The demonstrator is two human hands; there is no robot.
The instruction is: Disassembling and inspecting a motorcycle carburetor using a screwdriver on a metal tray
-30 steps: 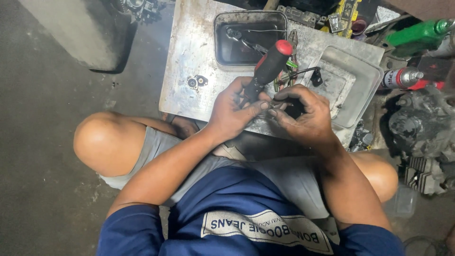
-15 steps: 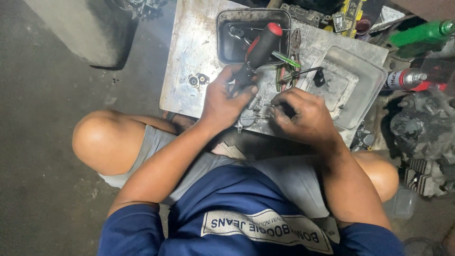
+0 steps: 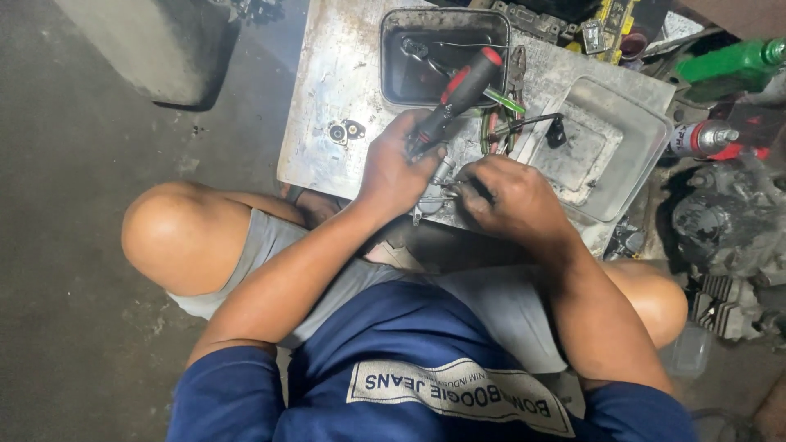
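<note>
My left hand (image 3: 395, 168) grips a screwdriver with a black and red handle (image 3: 460, 92), its handle pointing up and to the right. The tip is hidden behind my fingers, near a small metal part (image 3: 440, 174) that sits between my two hands. My right hand (image 3: 512, 199) is closed around the right side of that part, pressing it against the worn metal plate (image 3: 336, 74) in front of me. I sit low on the floor with both knees apart.
A dark rectangular tray (image 3: 417, 57) with small tools lies at the plate's far side. A pale shallow tray (image 3: 610, 147) sits to the right. A green bottle (image 3: 725, 61), a spray can (image 3: 700, 137) and engine parts (image 3: 729, 237) crowd the right edge. Two small round fittings (image 3: 344, 131) rest on the plate.
The screwdriver handle has swung a little, and my left hand has shifted its hold on it. My right hand stays on the small part.
</note>
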